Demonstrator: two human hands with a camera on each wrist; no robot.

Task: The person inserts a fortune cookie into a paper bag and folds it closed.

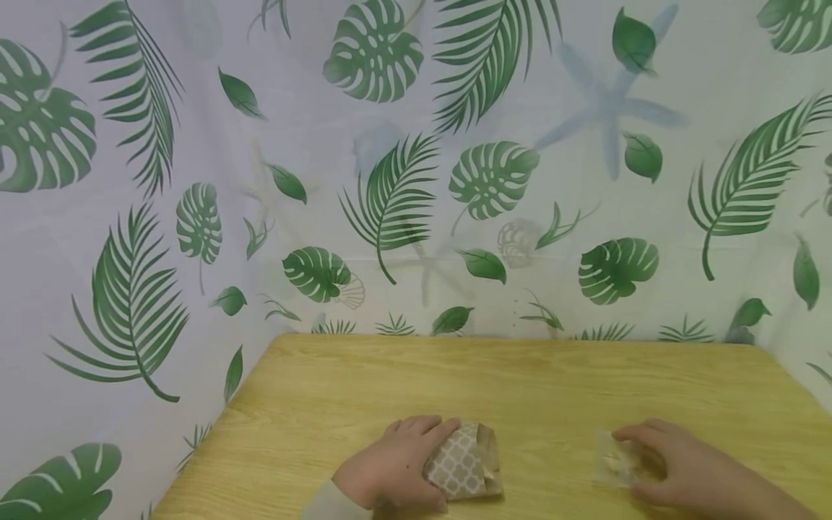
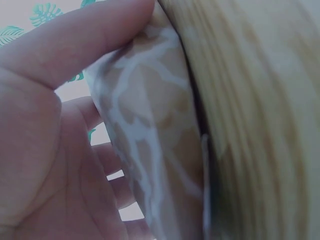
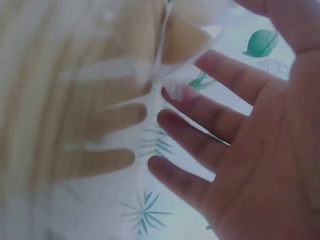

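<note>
Well off the table's (image 1: 390, 372) far edge, the left hand (image 1: 404, 462) gripped a patterned pouch (image 1: 460, 462); the right hand (image 1: 679, 462), fingertips apart, curved round a clear packet (image 1: 611, 462), contents blurred.

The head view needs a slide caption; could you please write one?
Left hand holding a patterned packet, right hand at a clear packet, over a wood-grain table.

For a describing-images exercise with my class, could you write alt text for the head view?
A person's left hand grips a brown-and-white patterned packet while the right hand touches a small translucent packet, both on a wood-grain table. Behind it hangs a pale, green-leaf-printed backdrop.
</note>
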